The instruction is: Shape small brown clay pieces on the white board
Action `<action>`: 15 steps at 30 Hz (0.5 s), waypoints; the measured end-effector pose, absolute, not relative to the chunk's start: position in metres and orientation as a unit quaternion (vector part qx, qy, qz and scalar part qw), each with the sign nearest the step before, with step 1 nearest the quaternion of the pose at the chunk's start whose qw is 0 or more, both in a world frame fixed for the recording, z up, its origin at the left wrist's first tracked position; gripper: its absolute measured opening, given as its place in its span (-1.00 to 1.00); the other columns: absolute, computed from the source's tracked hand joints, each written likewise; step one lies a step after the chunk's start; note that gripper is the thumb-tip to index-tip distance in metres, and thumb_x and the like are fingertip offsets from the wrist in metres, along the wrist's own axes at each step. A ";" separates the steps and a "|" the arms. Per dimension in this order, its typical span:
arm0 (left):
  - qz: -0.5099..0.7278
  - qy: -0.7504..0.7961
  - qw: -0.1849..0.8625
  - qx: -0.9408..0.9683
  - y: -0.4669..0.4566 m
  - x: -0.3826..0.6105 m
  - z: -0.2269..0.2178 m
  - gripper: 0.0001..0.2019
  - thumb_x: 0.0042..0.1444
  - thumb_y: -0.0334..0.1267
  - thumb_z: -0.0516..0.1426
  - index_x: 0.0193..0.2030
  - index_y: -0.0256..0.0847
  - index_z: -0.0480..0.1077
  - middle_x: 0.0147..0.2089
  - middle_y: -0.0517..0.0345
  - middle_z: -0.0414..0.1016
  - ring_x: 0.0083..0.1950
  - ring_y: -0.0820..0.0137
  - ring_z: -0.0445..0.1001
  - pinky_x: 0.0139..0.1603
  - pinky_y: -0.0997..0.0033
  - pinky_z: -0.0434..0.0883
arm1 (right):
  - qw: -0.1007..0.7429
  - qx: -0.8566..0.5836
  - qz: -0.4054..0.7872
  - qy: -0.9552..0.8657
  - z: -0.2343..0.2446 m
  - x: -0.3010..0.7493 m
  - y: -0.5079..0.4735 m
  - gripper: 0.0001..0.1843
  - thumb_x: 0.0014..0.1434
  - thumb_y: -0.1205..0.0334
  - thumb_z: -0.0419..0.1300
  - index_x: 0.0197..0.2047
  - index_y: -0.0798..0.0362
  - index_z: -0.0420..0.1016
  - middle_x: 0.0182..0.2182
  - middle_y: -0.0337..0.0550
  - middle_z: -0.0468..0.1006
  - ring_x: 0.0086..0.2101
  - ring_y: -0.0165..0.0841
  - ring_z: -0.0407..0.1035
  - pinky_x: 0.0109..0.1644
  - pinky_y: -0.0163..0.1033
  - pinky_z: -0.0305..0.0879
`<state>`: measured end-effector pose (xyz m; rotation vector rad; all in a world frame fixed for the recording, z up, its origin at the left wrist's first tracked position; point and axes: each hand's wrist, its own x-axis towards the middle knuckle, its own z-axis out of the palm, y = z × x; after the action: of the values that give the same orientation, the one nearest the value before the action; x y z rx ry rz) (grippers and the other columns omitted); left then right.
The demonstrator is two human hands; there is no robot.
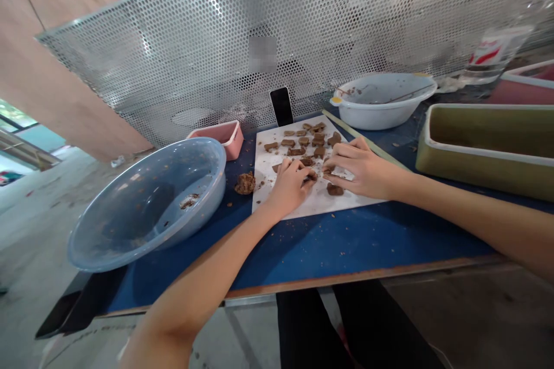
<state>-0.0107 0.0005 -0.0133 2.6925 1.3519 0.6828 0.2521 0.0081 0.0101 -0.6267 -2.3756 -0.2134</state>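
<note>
A white sheet [315, 199] lies on the blue table [346, 242] and carries several small brown dough pieces [303, 141] in rows at its far end. My left hand [291, 181] rests on the sheet with its fingers curled around a brown piece. My right hand [361, 170] is beside it, fingertips pinched on the same small lump between the two hands. One loose brown piece [334, 189] lies just under my right hand. A rough ball of brown dough [245, 183] sits on the table left of the sheet.
A large blue basin [130, 225] overhangs the table's left edge. A pink box [223, 135], a dark phone [281, 106] and a white basin [381, 106] stand along the perforated metal screen [259, 29]. A green-and-white trough [476, 170] sits at right, with a thin stick [346, 130] near it.
</note>
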 end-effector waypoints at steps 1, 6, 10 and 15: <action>0.228 0.440 0.035 0.868 0.001 -0.010 -0.014 -0.92 0.48 -0.31 0.32 0.01 -0.13 0.69 0.03 -0.05 0.58 0.21 -0.01 0.41 0.33 -0.08 0.45 | 0.330 -0.240 -0.079 -0.909 0.010 0.252 0.008 -0.68 0.69 -0.02 0.11 0.07 -0.04 0.62 -0.16 -0.13 0.57 -0.15 -0.23 0.48 0.08 -0.02 0.16; 0.286 0.475 0.115 0.824 0.006 -0.010 -0.012 -0.99 0.42 -0.29 0.38 -0.07 -0.13 0.69 0.02 -0.02 0.64 0.19 0.03 0.50 0.36 -0.07 0.44 | 0.336 -0.243 -0.072 -0.907 0.009 0.252 0.010 -0.73 0.66 0.04 0.17 0.08 -0.03 0.67 -0.16 -0.13 0.57 -0.16 -0.23 0.48 0.09 -0.04 0.16; 0.367 0.431 0.276 0.777 0.005 -0.010 -0.004 -0.88 0.45 -0.16 0.36 -0.09 -0.13 0.67 -0.02 0.02 0.70 0.07 0.15 0.61 0.28 0.06 0.48 | 0.352 -0.235 -0.073 -0.903 0.010 0.252 0.009 -0.74 0.65 0.08 0.20 0.17 -0.04 0.69 -0.17 -0.15 0.59 -0.16 -0.24 0.49 0.11 -0.05 0.18; 0.401 0.387 0.469 0.685 -0.001 -0.006 -0.001 -0.57 0.31 0.20 0.42 -0.12 -0.19 0.64 -0.13 0.07 0.65 -0.13 0.29 0.55 -0.02 0.27 0.46 | 0.359 -0.235 -0.075 -0.900 0.014 0.254 0.005 -0.69 0.65 0.11 0.19 0.31 -0.11 0.66 -0.15 -0.14 0.63 -0.14 -0.23 0.51 0.11 -0.02 0.19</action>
<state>-0.0063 -0.0011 -0.0010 1.6787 0.9496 0.9817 0.2542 0.0048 0.0139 -0.6052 -2.3226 -0.1928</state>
